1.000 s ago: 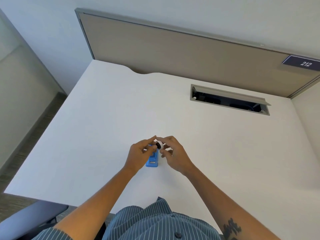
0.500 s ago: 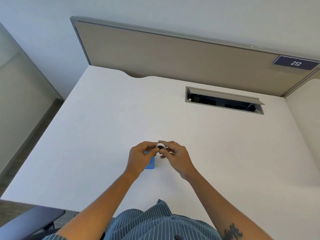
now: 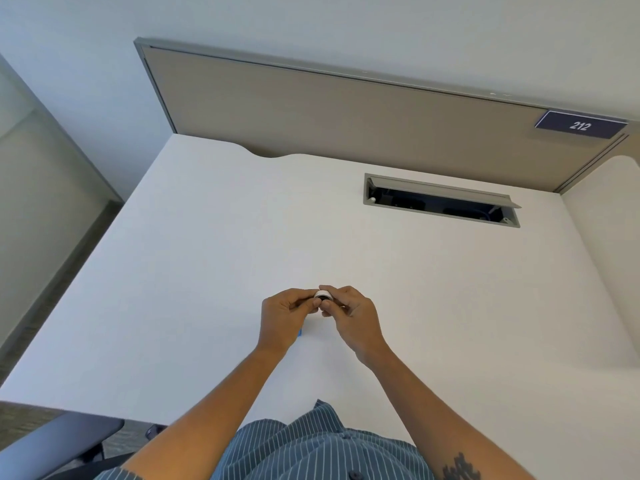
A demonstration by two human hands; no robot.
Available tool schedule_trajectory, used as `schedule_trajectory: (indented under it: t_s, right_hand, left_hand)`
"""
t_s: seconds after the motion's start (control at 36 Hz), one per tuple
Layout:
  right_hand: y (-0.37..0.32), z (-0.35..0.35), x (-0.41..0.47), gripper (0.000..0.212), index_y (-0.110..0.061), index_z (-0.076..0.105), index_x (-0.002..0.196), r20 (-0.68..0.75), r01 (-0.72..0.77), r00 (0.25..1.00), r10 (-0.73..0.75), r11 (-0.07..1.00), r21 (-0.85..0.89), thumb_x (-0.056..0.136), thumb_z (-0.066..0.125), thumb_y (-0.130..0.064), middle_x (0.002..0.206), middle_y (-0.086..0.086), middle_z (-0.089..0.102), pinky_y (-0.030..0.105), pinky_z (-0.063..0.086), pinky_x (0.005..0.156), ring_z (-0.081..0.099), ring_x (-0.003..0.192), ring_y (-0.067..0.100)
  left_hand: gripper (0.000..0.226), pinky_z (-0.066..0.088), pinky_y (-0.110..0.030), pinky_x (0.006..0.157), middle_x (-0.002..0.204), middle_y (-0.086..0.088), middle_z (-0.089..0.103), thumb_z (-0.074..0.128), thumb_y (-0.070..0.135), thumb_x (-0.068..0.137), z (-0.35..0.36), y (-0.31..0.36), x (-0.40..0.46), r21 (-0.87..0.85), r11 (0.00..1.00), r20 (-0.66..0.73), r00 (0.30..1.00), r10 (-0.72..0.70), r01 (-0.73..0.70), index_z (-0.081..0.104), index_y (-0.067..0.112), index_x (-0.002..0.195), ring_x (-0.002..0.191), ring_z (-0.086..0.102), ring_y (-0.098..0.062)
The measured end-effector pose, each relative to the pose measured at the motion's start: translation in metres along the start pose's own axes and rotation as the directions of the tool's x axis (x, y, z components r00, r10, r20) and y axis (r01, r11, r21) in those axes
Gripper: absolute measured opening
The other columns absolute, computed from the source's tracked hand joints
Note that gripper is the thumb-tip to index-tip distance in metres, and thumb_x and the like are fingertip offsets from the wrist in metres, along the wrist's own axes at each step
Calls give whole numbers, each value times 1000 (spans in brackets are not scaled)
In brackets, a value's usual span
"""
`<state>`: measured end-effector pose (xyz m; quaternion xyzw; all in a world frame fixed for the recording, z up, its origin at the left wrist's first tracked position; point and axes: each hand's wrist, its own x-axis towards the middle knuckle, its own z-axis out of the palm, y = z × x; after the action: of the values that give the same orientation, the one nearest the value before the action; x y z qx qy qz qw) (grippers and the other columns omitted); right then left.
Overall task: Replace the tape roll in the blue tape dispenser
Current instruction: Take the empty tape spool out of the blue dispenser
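A white desk (image 3: 207, 271) fills most of the view, backed at twelve o'clock by a tan partition panel (image 3: 329, 109) carrying a dark plate marked 212 (image 3: 581, 125). A grey cable tray (image 3: 440, 200) with its flap raised is set into the desk at about one o'clock from the hands. Both forearms are extended from the bottom edge and converge near the centre, above a striped blue shirt (image 3: 311, 448). The left hand (image 3: 282, 318) is curled, knuckles up, its fingertips brought together on the left side of the tape roll (image 3: 323, 295). The right hand (image 3: 353, 315) is turned inward, thumb and forefinger pinching the roll from the right. The roll is held above the desk between both hands, its dark core facing the camera and its axis running roughly toward six o'clock. The blue tape dispenser (image 3: 301, 332) is almost wholly hidden under the left hand; only a small blue corner is seen, so its direction cannot be told.
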<state>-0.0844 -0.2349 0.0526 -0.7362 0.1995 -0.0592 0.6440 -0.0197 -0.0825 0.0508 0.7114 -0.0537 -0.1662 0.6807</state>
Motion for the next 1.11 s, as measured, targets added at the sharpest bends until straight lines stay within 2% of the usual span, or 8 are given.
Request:
schedule_trajectory:
  t_s: [0.25,0.39,0.56,0.67,0.75,1.0,1.11]
  right_hand:
    - [2,-3,0,32,-20,81,127,-60,-9,998,9,1000,8,100,74,-4,110,3,75,18,61,78,81,81,17]
    - [1,-6,-1,31,-20,82,124,-78,-21,997,25,998,61,97,77,-4,112,2,76,21,64,76,81,87,20]
    - [-4,-12,-3,31,-19,83,119,-30,-75,996,82,979,187,89,90,-20,110,-1,82,32,68,80,81,95,21]
    - [-7,-16,-2,20,-19,84,117,6,-143,989,147,950,277,97,82,-23,109,4,86,31,66,84,81,101,25]
    - [-7,-16,0,16,-18,86,113,11,-175,984,181,937,302,102,75,-18,110,4,85,31,65,83,80,103,25]
    - [-9,-17,7,19,-12,83,118,58,-214,976,208,903,374,101,75,-8,115,15,83,32,63,80,78,104,27]
    - [-12,-14,9,20,-17,84,116,67,-210,978,200,911,356,102,73,-9,114,13,83,34,63,81,78,108,34]
  left_hand:
    - [16,63,-21,78,101,0,84,76,1,95,13,0,-5,56,998,-40,998,44,-41,84,9,105,88,81,-21]
    - [16,64,-24,78,102,-2,82,73,-1,96,17,0,-6,65,996,-49,997,63,-60,83,8,105,90,81,-23]
    - [20,64,-23,78,103,-5,82,69,-5,97,14,-2,-2,68,997,-51,998,37,-34,83,7,107,88,81,-22]
    - [22,65,-25,81,103,-3,83,69,-3,98,12,-3,0,56,998,-29,999,17,-16,83,8,110,88,82,-21]
    - [22,64,-22,81,103,0,84,71,-1,97,11,-3,1,36,999,-17,1000,-3,3,83,11,111,88,82,-19]
    - [29,62,-18,81,103,4,83,73,-1,96,7,3,6,5,1000,22,1000,-14,14,85,25,105,93,81,-16]
    - [29,63,-18,77,103,-1,84,75,2,96,4,1,10,-31,996,6,997,-83,83,83,22,114,86,83,-22]
